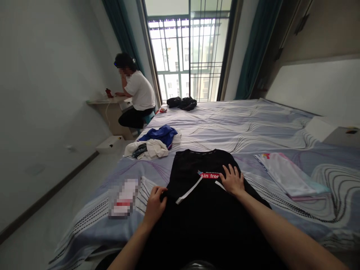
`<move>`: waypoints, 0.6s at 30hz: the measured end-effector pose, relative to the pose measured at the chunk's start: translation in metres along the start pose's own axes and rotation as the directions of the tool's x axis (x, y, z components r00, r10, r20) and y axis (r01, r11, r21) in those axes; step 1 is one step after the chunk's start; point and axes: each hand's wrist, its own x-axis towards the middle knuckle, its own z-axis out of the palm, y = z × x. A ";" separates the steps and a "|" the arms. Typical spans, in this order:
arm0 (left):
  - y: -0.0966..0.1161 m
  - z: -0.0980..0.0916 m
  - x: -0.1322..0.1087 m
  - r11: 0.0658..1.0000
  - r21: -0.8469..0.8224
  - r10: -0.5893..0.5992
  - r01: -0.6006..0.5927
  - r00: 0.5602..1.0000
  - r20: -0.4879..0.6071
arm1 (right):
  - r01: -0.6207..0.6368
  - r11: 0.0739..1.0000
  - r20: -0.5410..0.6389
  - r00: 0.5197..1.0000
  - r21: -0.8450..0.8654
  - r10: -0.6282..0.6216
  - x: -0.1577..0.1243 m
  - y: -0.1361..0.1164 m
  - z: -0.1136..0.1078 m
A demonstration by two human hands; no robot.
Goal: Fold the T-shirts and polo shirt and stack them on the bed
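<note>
A black garment (208,202) lies spread on the bed (253,127), its far edge away from the person and its near part running off toward the body. The left hand (155,205) is clenched on the garment's left edge, pinching a fold of cloth between thumb and fingers. The right hand (232,180) lies flat and open on the cloth, gripping nothing, its fingers just right of the red print (208,175). Two white drawstrings (189,191) trail between the two hands. The work appears to be at the folding stage: the flat hand seems to anchor the cloth while the pinching hand readies the left side. The next move would call for carrying the pinched edge across toward the anchoring hand, keeping the drawstrings from bunching underneath. Beyond the left hand's grip lies a pile of blue and white clothes (157,144); right of the flat hand rests a folded white piece (287,172). Another person (136,97) sits at a desk (105,101) far off left.
</note>
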 end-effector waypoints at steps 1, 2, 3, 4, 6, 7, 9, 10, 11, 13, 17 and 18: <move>-0.003 0.000 0.000 0.999 -0.008 -0.038 0.038 0.998 -0.046 | -0.008 1.000 0.013 1.000 -0.004 0.009 0.002 -0.003 -0.006; -0.006 -0.001 0.000 0.996 -0.016 -0.085 0.084 0.992 -0.094 | -0.022 1.000 0.028 0.999 -0.010 0.022 0.005 -0.008 -0.013; -0.009 -0.002 0.000 0.991 -0.022 -0.134 0.132 0.981 -0.141 | -0.036 0.999 0.036 0.999 -0.012 0.037 0.008 -0.015 -0.021; -0.011 -0.002 0.000 0.985 -0.024 -0.175 0.174 0.967 -0.184 | -0.044 0.999 0.036 0.998 0.000 0.044 0.012 -0.025 -0.030; -0.013 -0.003 0.000 0.980 -0.024 -0.198 0.199 0.951 -0.238 | -0.024 0.990 0.036 0.999 0.136 0.019 0.023 -0.054 -0.045; -0.013 -0.003 0.000 0.982 -0.019 -0.184 0.185 0.953 -0.241 | 0.002 0.972 0.040 0.999 0.234 -0.012 0.029 -0.073 -0.051; -0.013 -0.002 0.001 0.987 0.001 -0.158 0.161 0.967 -0.201 | 0.050 0.908 0.076 0.993 0.416 -0.090 0.043 -0.115 -0.054; -0.013 -0.002 0.001 0.987 0.009 -0.157 0.161 0.972 -0.174 | 0.056 0.889 0.106 0.988 0.454 -0.117 0.051 -0.137 -0.051; -0.013 -0.002 0.001 0.986 0.010 -0.164 0.167 0.974 -0.158 | 0.055 0.880 0.142 0.980 0.472 -0.138 0.058 -0.160 -0.046; -0.016 -0.001 0.001 0.982 -0.010 -0.185 0.186 0.966 -0.180 | 0.044 0.881 0.214 0.963 0.471 -0.163 0.073 -0.202 -0.034; -0.022 0.000 0.000 0.975 -0.058 -0.221 0.213 0.933 -0.284 | 0.052 0.882 0.272 0.941 0.468 -0.200 0.096 -0.265 -0.013; -0.023 0.000 -0.001 0.973 -0.060 -0.229 0.221 0.928 -0.294 | 0.064 0.877 0.263 0.941 0.475 -0.211 0.100 -0.275 -0.010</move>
